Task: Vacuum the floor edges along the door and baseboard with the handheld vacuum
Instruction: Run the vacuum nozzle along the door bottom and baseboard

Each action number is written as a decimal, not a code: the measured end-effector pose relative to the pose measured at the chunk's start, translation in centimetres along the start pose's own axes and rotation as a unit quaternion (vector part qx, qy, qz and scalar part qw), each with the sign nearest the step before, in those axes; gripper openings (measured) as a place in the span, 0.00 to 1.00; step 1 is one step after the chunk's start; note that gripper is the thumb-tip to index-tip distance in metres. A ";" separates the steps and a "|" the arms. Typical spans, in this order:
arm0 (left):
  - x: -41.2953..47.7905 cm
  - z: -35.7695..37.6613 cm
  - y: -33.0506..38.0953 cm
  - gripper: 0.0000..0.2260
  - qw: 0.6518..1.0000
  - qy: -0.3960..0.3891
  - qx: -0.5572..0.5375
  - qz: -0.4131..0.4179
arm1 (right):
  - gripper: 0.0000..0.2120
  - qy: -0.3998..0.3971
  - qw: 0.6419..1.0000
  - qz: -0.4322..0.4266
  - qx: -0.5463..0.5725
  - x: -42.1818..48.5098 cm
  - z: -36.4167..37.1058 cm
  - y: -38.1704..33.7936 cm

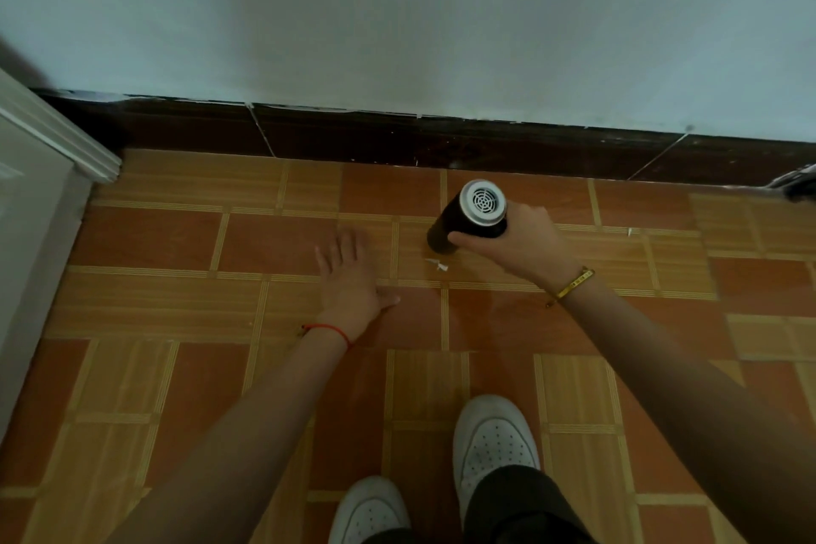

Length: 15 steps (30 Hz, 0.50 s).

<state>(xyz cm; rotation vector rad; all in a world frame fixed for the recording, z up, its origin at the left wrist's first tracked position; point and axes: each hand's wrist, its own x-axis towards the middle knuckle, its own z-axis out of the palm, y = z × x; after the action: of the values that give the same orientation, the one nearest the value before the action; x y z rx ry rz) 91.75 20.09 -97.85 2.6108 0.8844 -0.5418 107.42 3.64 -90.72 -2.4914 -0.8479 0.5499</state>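
The right hand [516, 244] was curled round the handheld vacuum [469, 220] and held it tight. The left hand [349, 274] was flat and wide open, with its fingers straight and its palm facing down. It held nothing. It was low over the floor [176, 243], but I could not tell if it touched the tiles.

The vacuum was a black tube with a silver end. The silver end had a round grille and pointed up at the camera. The dark end pointed down at the floor, not far from the baseboard [397, 141]. A small white scrap [437, 264] lay on the tiles just beside that dark end, between the two hands. Another white scrap [632, 231] lay farther to the right.

The baseboard was dark brown and ran along the bottom of a pale wall [397, 13]. A white door frame [57, 133] stood at the left, well apart from the vacuum. The floor had orange and brown tiles with yellow stripes.

A red string [329, 329] was on the left wrist. A yellow band [572, 284] was on the right wrist. Two white shoes [494, 442] stood on the tiles at the bottom.
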 end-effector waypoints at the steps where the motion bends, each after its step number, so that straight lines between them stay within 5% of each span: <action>1: 0.1 0.1 0.2 0.53 1.000 0.014 -0.011 0.018 | 0.29 -0.013 1.000 -0.003 -0.008 -0.2 0.1 0.1; 8: 0.8 1.2 1.0 0.58 0.987 0.029 -0.081 0.139 | 0.29 -0.028 0.999 -0.013 -0.018 -0.4 0.4 0.7; 15: 1.0 1.3 0.8 0.56 0.986 0.015 -0.073 0.146 | 0.30 -0.029 0.999 -0.006 -0.017 -0.5 -0.5 1.6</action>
<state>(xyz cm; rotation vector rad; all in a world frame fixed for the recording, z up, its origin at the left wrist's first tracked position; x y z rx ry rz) 92.73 19.47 -99.26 2.5556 0.5135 -0.3458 108.08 2.01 -91.07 -2.5093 -0.9010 0.6107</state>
